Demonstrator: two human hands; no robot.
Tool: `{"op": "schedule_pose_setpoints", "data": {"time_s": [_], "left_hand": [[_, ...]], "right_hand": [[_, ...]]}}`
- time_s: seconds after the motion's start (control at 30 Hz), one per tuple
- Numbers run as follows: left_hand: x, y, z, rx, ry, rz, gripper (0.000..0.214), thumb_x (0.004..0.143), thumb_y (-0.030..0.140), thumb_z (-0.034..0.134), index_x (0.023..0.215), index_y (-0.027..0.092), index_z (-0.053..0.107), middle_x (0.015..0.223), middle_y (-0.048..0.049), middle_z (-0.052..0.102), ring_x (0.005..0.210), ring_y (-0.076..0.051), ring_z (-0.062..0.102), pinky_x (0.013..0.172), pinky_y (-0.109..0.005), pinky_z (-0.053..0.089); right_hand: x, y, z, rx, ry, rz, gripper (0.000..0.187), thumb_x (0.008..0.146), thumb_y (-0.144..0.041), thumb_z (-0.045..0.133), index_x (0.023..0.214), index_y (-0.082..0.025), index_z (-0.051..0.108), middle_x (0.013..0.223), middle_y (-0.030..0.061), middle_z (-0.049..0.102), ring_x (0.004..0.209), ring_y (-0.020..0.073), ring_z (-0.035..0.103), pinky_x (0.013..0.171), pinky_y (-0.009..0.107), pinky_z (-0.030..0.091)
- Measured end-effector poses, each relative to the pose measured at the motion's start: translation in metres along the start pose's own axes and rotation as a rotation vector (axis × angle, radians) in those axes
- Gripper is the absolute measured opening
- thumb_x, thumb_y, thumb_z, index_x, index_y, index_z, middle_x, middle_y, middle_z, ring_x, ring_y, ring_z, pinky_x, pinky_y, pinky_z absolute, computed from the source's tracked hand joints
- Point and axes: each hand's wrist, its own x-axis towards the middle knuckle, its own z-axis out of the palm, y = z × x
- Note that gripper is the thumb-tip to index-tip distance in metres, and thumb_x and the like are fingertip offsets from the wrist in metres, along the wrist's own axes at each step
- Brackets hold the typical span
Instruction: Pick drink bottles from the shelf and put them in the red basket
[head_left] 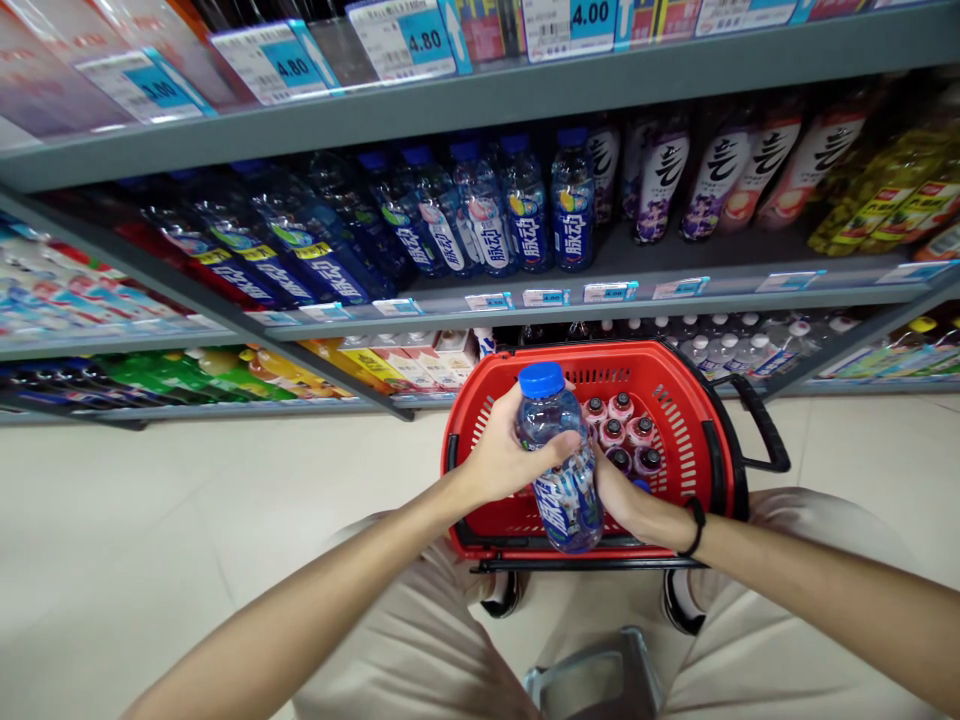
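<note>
Blue-capped bottle (564, 508) held over red basket (684, 415) – cap end toward shelf (712, 255). Left hand (501, 452) clamped around bottle, thumb across front. Right hand (622, 497) against bottle's right side, fingers hidden – can't tell its grip. Small dark-capped bottles (612, 432) stand inside basket. Basket in front of person's shoes (679, 600).

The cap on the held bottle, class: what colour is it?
The cap is bright blue; it shows best in the head view.
</note>
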Motion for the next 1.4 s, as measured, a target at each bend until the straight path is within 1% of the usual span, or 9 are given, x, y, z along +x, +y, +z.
{"op": "schedule_pose_setpoints", "data": {"time_s": [0.17,0.33,0.5,0.63,0.8,0.97,1.1,1.23,1.4], "left_hand": [[0.002,-0.002,-0.001,0.026,0.000,-0.014,0.057,0.083,0.041,0.078,0.123,0.010,0.053,0.109,-0.0171,0.068,0.094,-0.026,0.069,0.087,-0.042,0.056],[0.004,-0.003,-0.002,0.031,0.009,-0.048,0.062,0.080,0.049,0.079,0.121,0.009,0.054,0.106,-0.0169,0.067,0.090,-0.025,0.067,0.083,-0.041,0.056],[0.004,-0.001,-0.002,0.030,0.010,-0.058,0.065,0.079,0.051,0.079,0.122,0.010,0.053,0.111,-0.0181,0.066,0.094,-0.026,0.066,0.085,-0.040,0.055],[0.004,-0.002,-0.002,0.031,0.012,-0.047,0.064,0.079,0.051,0.079,0.122,0.010,0.054,0.110,-0.0173,0.066,0.094,-0.025,0.066,0.086,-0.040,0.055],[0.002,-0.002,-0.003,0.032,0.011,-0.038,0.061,0.081,0.048,0.078,0.123,0.011,0.053,0.111,-0.0169,0.067,0.096,-0.025,0.067,0.087,-0.039,0.055],[0.000,0.001,-0.003,0.053,0.005,0.000,0.056,0.083,0.043,0.078,0.123,0.013,0.055,0.112,-0.0154,0.068,0.098,-0.025,0.068,0.088,-0.038,0.055],[-0.001,0.002,-0.003,0.058,-0.003,0.022,0.053,0.083,0.042,0.077,0.122,0.013,0.055,0.110,-0.0148,0.068,0.096,-0.025,0.068,0.087,-0.038,0.055],[-0.001,0.002,-0.003,0.059,-0.005,0.025,0.052,0.084,0.042,0.076,0.122,0.013,0.055,0.107,-0.0146,0.068,0.094,-0.024,0.068,0.086,-0.038,0.056],[0.000,0.002,-0.003,0.065,-0.002,0.020,0.053,0.084,0.041,0.076,0.123,0.012,0.055,0.113,-0.0155,0.068,0.099,-0.025,0.067,0.090,-0.038,0.055]], "right_hand": [[0.000,0.000,-0.002,-0.026,-0.013,-0.045,0.075,0.080,-0.080,0.055,0.129,-0.024,0.064,0.131,0.0051,0.066,0.136,0.0258,0.046,0.122,0.045,0.027],[0.000,0.006,-0.006,-0.052,0.011,-0.011,0.074,0.084,-0.078,0.051,0.132,-0.024,0.061,0.135,0.0048,0.063,0.137,0.0252,0.045,0.123,0.045,0.024],[0.001,0.009,-0.008,-0.048,0.024,0.014,0.075,0.083,-0.079,0.052,0.134,-0.024,0.061,0.137,0.0048,0.062,0.137,0.0255,0.045,0.123,0.045,0.024],[0.001,0.008,-0.008,-0.054,0.016,-0.003,0.073,0.085,-0.077,0.052,0.133,-0.024,0.061,0.136,0.0049,0.063,0.137,0.0249,0.045,0.123,0.045,0.025],[-0.002,-0.001,-0.002,-0.033,-0.009,-0.027,0.072,0.083,-0.077,0.054,0.131,-0.024,0.062,0.134,0.0045,0.064,0.138,0.0252,0.043,0.124,0.046,0.024],[-0.005,-0.013,0.005,-0.044,-0.018,-0.049,0.074,0.077,-0.079,0.059,0.128,-0.025,0.065,0.133,0.0041,0.065,0.139,0.0263,0.041,0.123,0.045,0.025],[-0.005,-0.015,0.007,-0.048,-0.020,-0.069,0.073,0.079,-0.079,0.059,0.126,-0.025,0.065,0.129,0.0046,0.066,0.136,0.0256,0.045,0.122,0.044,0.027],[-0.006,-0.017,0.008,-0.039,-0.030,-0.093,0.073,0.078,-0.080,0.057,0.126,-0.025,0.066,0.127,0.0043,0.067,0.136,0.0253,0.044,0.122,0.044,0.027],[-0.007,-0.017,0.008,-0.055,-0.016,-0.068,0.076,0.078,-0.082,0.056,0.128,-0.026,0.065,0.129,0.0043,0.067,0.138,0.0256,0.043,0.122,0.045,0.027]]}}
